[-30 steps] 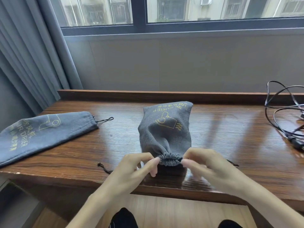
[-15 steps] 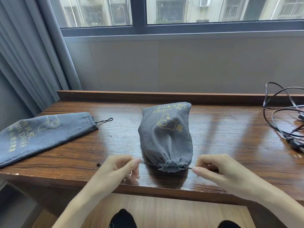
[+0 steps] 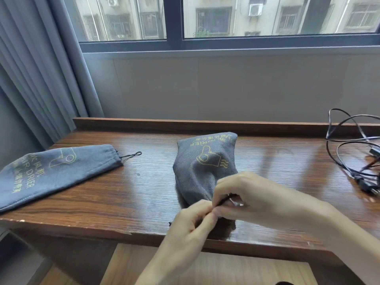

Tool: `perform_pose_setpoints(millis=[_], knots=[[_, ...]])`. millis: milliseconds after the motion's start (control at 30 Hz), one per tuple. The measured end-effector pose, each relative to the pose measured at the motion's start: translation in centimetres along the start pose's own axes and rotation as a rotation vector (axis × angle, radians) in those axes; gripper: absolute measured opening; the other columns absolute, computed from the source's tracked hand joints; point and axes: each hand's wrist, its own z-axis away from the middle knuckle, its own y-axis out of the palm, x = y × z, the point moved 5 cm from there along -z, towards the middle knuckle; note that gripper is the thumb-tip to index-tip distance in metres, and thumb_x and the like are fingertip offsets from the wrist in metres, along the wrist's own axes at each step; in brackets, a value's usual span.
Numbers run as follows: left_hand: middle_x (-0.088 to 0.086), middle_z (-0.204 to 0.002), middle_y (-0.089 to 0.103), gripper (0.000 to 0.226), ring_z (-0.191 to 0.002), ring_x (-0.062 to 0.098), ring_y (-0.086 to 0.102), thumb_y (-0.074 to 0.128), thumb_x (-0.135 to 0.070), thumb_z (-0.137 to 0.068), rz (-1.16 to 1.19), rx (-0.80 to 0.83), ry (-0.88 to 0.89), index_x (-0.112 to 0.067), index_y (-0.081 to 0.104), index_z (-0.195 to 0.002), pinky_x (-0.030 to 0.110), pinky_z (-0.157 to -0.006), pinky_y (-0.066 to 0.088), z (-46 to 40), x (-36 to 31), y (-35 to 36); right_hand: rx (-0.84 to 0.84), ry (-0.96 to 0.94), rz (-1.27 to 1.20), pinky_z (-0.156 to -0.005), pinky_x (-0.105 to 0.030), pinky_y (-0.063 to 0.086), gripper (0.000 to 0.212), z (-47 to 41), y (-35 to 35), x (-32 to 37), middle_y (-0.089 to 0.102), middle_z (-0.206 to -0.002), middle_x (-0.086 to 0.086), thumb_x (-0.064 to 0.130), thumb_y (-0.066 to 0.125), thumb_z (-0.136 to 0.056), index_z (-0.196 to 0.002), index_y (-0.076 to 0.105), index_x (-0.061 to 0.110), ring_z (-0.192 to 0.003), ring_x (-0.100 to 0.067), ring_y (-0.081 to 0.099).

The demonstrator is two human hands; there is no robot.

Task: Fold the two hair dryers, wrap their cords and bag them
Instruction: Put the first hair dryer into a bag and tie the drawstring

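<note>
Head view, item one: filled grey fabric drawstring pouch with a yellow hair-dryer print (image 3: 202, 167); lies at the middle of the brown wooden desk (image 3: 144, 188), long axis running from the desk's back ledge toward its front edge, gathered mouth at the near end and hidden behind the hands; bulging, so a dryer is presumably inside, though none shows.

Item two: left hand (image 3: 191, 225), fingers curled, tips meeting the right hand's at the pouch mouth over the front edge; appears to pinch the thin black drawstring (image 3: 225, 199), contact partly hidden.

Item three: right hand (image 3: 253, 196), fingers bent inward, pinching the same drawstring just beside the mouth; both hands equally near, the pouch body lying directly away from them.

Item four: second grey fabric pouch with the same print (image 3: 55, 173); flat, at the desk's left end, mouth and cord loop pointing toward the middle; well apart from the hands.

Item five: loose tangle of black cable with a plug (image 3: 353, 161), at the right end near the back ledge; whether it belongs to the second dryer cannot be told.

Judgement: closing or tying off the first pouch is in hand; bare desk on either side gives room to draw the string sideways; the front edge lies just under the hands.
</note>
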Motion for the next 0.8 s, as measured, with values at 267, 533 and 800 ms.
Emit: perform_pose_setpoints(millis=[267, 533, 800], knots=[[-0.008, -0.054, 0.041, 0.036, -0.056, 0.018, 0.033, 0.056, -0.054, -0.081, 0.170, -0.155, -0.150, -0.024, 0.074, -0.087, 0.031, -0.058, 0.023, 0.8, 0.9, 0.3, 0.121, -0.004, -0.245, -0.057, -0.011, 0.036, 0.008, -4.6, -0.9, 1.0, 0.062, -0.066, 0.009, 0.009, 0.064, -0.084, -0.083, 0.068, 0.016, -0.059, 0.000, 0.051], [-0.007, -0.047, 0.033, 0.032, -0.048, 0.008, 0.031, 0.052, -0.037, -0.085, 0.313, -0.162, -0.248, -0.015, 0.075, -0.090, 0.013, -0.050, 0.026, 0.8, 1.1, 0.1, 0.120, -0.106, -0.047, -0.082, -0.014, 0.040, 0.019, -10.3, 2.8, 1.8, 0.067, -0.106, 0.001, 0.022, 0.069, -0.086, -0.104, 0.071, 0.015, -0.086, 0.004, 0.055], [0.001, -0.053, 0.045, 0.037, -0.053, 0.010, 0.035, 0.051, -0.043, -0.080, 0.477, -0.153, -0.340, -0.016, 0.077, -0.083, 0.013, -0.052, 0.033, 1.0, 2.1, -0.1, -0.238, 0.034, -0.370, -0.054, -0.032, 0.037, 0.011, 0.1, 1.1, -2.1, 0.055, -0.062, -0.006, 0.015, 0.061, -0.084, -0.074, 0.066, 0.014, -0.056, -0.004, 0.041]])
